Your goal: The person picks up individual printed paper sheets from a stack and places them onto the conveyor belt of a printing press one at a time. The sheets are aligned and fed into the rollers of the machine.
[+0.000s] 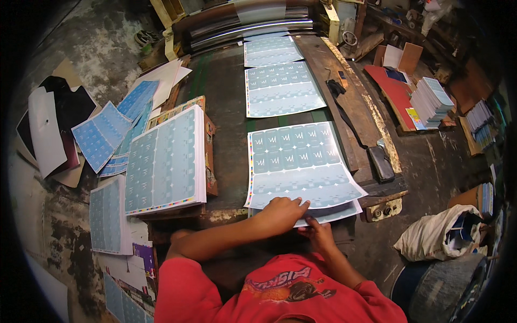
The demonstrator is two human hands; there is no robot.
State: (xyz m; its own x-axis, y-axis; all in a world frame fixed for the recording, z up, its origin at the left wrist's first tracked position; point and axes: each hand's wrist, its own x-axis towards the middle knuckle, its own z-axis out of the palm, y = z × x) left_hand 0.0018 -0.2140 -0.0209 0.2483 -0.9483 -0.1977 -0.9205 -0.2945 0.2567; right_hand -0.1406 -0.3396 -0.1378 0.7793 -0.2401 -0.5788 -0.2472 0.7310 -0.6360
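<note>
At the near edge of the machine bed, a pale blue-green printed sheet (296, 185) with rows of card-like panels lies with its near edge lifted. My left hand (283, 213) is closed at that near edge, fingers bent over the paper. A second printed sheet (336, 213) shows beneath it. My right hand (319, 235) pinches the near edge of this lower sheet, thumb on top. Farther up the bed lie another printed sheet (283, 94) and one more sheet (272, 52) close to the metal rollers (253, 32).
On my left stands a tall stack of printed sheets (164, 161), with loose blue sheets (102, 132) beyond it. A black pouch (381, 163) lies at the bed's right edge. Stacked cards (431, 102) rest on a red board (388, 91); a white sack (441, 234) is near right.
</note>
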